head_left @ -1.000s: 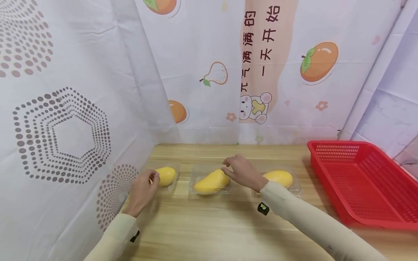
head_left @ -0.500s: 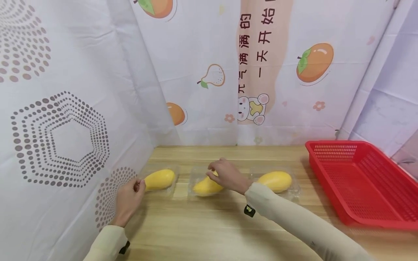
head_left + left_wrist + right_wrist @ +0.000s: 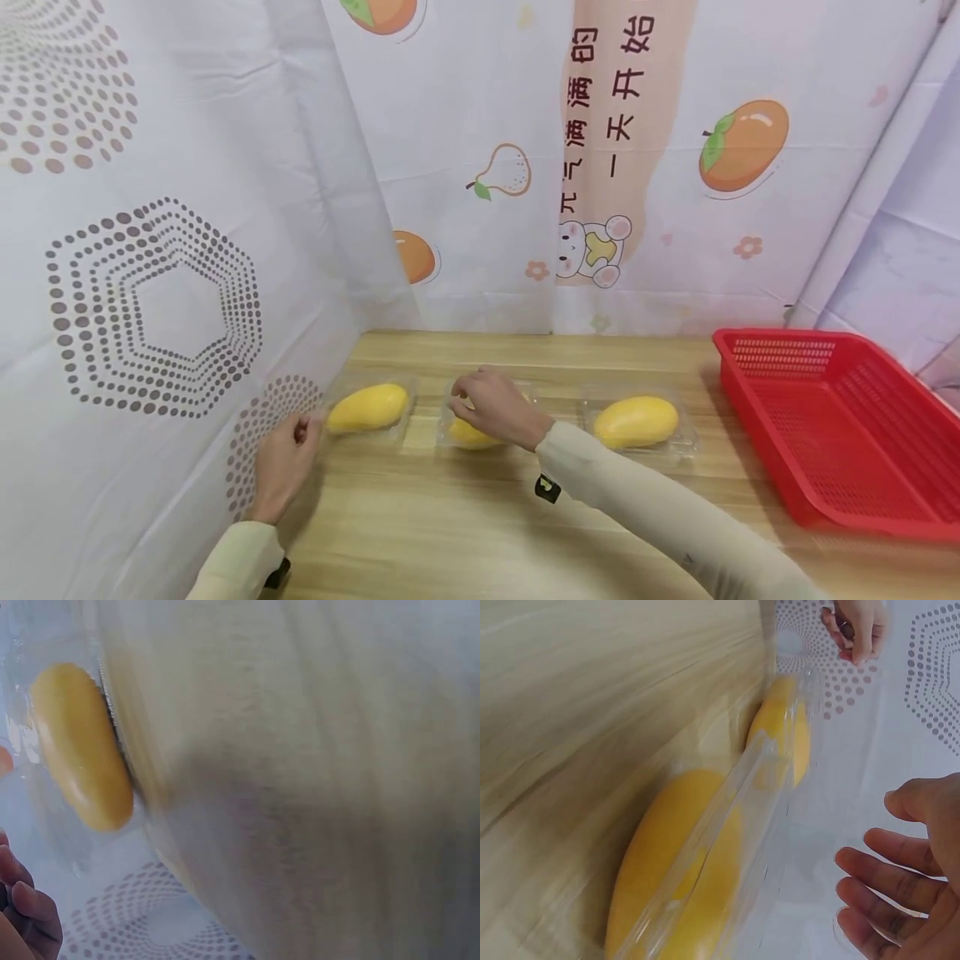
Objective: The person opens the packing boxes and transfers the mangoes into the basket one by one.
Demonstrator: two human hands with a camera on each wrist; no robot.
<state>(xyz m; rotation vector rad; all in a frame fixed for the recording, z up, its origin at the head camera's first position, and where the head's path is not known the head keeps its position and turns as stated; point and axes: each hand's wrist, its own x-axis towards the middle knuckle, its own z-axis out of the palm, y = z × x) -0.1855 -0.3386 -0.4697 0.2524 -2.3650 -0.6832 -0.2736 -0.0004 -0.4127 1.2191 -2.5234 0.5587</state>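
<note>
Three yellow mangoes lie in clear plastic boxes in a row on the table. My left hand (image 3: 283,467), fingers loosely curled and holding nothing visible, is just left of the left box, whose mango (image 3: 367,408) also shows in the left wrist view. My right hand (image 3: 495,407) reaches over the middle box (image 3: 772,772), hiding part of its mango (image 3: 471,435) in the head view. In the right wrist view those right fingers (image 3: 889,881) are spread and relaxed, apart from the box. The right mango (image 3: 637,421) lies in its box (image 3: 684,433) near the right forearm.
A red plastic basket (image 3: 802,467) stands at the table's right side. Printed white curtains (image 3: 465,250) close off the back and the left. The wooden table (image 3: 405,533) extends in front of the boxes.
My right hand has moved left, from the middle box's right side to above it. My left hand has drawn left and toward me, away from the left mango, uncovering it.
</note>
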